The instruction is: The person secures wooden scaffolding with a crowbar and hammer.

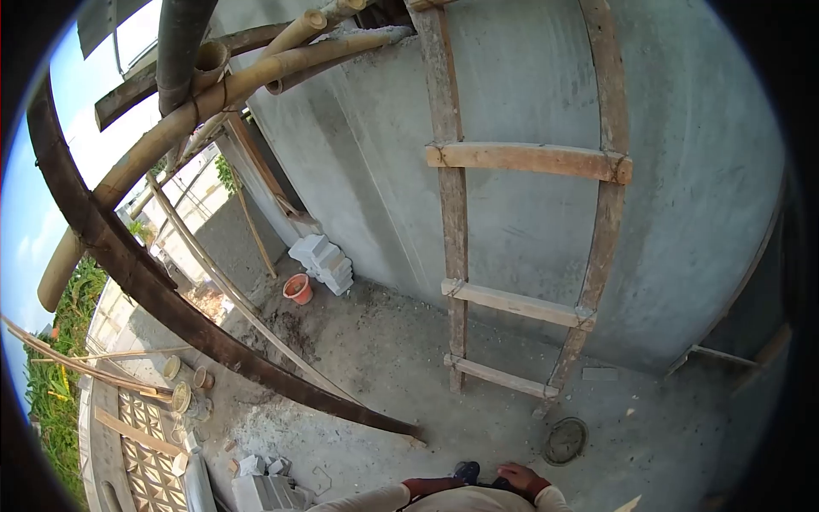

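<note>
At the bottom edge my right hand hangs low in front of my body, its fingers loosely stretched to the left and nothing visible in them. My left forearm, in a dark red cuff below a light sleeve, reaches in from the left; its fingers cannot be made out. A dark shoe tip shows between the two arms. Nearest to my right hand on the floor is a round mortar-coated pan. Beyond it a wooden ladder leans against the grey plastered wall.
A curved-looking dark beam slants across the left side down to the floor. Bamboo poles cross overhead. Pale blocks and an orange bucket stand by the wall. More blocks lie at lower left, near several buckets.
</note>
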`<state>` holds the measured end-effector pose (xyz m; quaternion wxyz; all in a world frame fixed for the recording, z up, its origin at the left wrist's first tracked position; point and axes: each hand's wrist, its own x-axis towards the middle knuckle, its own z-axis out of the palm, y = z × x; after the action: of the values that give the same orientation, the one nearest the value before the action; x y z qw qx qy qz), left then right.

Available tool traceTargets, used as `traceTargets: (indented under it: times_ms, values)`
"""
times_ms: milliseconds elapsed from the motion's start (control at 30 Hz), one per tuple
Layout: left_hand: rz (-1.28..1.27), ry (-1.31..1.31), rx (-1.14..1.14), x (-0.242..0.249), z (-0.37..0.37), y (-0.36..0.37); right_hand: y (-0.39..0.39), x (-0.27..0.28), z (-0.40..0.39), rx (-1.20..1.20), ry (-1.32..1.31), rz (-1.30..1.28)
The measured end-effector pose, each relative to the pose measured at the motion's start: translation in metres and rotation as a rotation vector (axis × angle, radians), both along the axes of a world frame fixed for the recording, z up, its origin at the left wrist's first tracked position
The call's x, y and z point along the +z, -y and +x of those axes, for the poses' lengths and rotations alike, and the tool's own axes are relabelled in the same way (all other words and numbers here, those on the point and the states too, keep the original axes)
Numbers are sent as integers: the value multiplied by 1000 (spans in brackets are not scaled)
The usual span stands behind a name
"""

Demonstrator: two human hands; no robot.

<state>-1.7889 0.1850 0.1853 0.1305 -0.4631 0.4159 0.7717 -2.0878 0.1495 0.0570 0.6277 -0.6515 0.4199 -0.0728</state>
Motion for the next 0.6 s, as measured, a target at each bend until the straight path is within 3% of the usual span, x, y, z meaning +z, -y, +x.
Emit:
traceTargets:
  times_ms: [67, 233, 333, 533, 567, 600]
  values:
    - [-23, -103, 39, -14, -5, -6, -21, -95, -42, 544, -217, -321]
    - [-129, -274, 142, -53, -41, -24, 1, -51, -144, 122, -422, 525]
    - [-267, -204, 156, -44, -72, -20, 16, -34, -177, 24, -457, 581]
    - [-728, 123, -68, -166, -104, -29, 27, -19, -164, -76, -428, 585]
    - [-742, 113, 10, -188, -109, -36, 27, -18, -157, -86, -418, 591]
    - [-708, 115, -50, -183, -116, -38, 26, -17, -149, -96, -407, 595]
